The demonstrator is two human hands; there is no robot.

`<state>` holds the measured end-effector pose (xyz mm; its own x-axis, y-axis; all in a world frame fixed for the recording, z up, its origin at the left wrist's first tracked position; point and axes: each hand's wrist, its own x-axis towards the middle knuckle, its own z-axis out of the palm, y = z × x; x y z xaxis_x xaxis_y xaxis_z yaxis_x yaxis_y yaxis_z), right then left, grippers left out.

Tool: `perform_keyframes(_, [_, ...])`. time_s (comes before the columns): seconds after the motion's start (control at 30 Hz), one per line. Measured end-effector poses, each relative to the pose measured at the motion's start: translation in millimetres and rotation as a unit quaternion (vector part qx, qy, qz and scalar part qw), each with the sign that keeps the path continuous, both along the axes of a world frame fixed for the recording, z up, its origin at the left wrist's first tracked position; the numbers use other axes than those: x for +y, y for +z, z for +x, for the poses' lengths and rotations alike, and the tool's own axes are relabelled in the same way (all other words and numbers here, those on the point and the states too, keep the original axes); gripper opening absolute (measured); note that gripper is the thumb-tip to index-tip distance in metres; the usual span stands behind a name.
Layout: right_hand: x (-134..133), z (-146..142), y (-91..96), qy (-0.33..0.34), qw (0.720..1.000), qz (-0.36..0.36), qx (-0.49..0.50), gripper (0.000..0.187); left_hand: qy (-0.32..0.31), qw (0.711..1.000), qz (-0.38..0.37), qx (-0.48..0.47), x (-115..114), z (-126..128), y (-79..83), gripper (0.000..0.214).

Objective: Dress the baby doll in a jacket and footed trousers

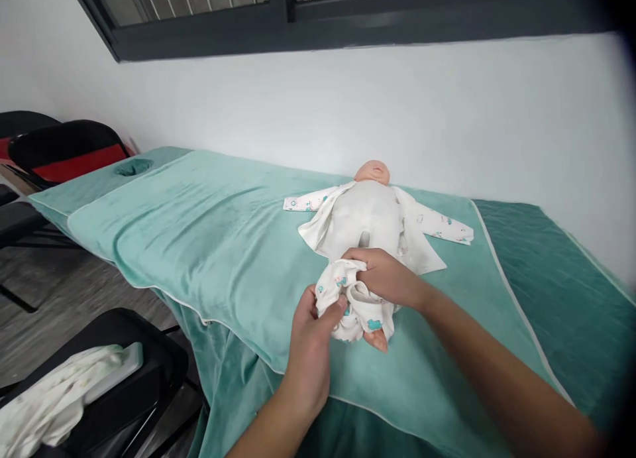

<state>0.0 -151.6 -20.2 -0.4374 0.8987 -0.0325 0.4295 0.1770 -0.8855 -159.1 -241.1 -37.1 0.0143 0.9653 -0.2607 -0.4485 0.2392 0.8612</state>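
One left hand [311, 339]: fingers gripping bunched cloth [366, 307]
Right hand [386, 272]: fingers gripping same cloth
Doll [365, 209]: beyond the fingers

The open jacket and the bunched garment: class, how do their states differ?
The open jacket lies spread, sleeves out sideways; the bunched garment is gathered in folds.
The open jacket flanks the doll's torso; the bunched garment is at its legs.
The left hand and right hand grip the bunched garment; neither grips the open jacket.
Both are white with coloured prints.
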Motion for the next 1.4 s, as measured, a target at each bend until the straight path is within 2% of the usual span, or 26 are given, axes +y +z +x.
perform_keyframes(0.17, [-9.8,2.7,3.4,0.022,0.998,0.036,-0.043,0.016,-0.002,1.000,-0.008,0.008,-27.9,3.1,12.2,0.025])
perform_keyframes(0.33, [-11.2,-0.5,4.5,0.027,0.986,0.092,-0.134,0.019,0.039,0.999,-0.026,-0.019,-41.2,5.8,15.1,0.027])
perform_keyframes(0.6, [-10.5,4.5,9.3,0.053,0.955,0.133,-0.260,0.017,0.044,0.994,-0.059,-0.084,-60.9,20.4,8.7,0.033])
perform_keyframes(0.73, [-14.1,5.7,8.5,0.058,0.945,0.144,-0.289,0.015,0.064,0.994,-0.040,-0.073,-70.6,25.4,-12.4,0.035])
perform_keyframes(0.87, [-17.4,2.4,2.4,0.050,0.932,0.161,-0.321,0.019,0.112,0.994,-0.008,0.007,-64.6,11.9,-48.1,0.039])
perform_keyframes(0.97, [-19.3,0.5,-1.2,0.045,0.929,0.168,-0.328,0.024,0.113,0.989,-0.004,0.093,-52.1,-5.1,-64.1,0.043])
perform_keyframes(1.07, [-20.0,1.5,-1.9,0.044,0.932,0.170,-0.316,0.022,0.068,0.990,-0.014,0.122,-40.4,-16.8,-62.8,0.043])
perform_keyframes(1.27, [-20.4,6.9,-1.9,0.046,0.958,0.143,-0.244,0.019,-0.021,0.998,0.013,0.056,-25.0,-20.6,-41.0,0.039])
perform_keyframes(1.4, [-19.5,11.0,-4.9,0.052,0.978,0.109,-0.170,0.015,-0.039,0.996,0.050,0.069,-11.0,-24.0,-41.7,0.033])
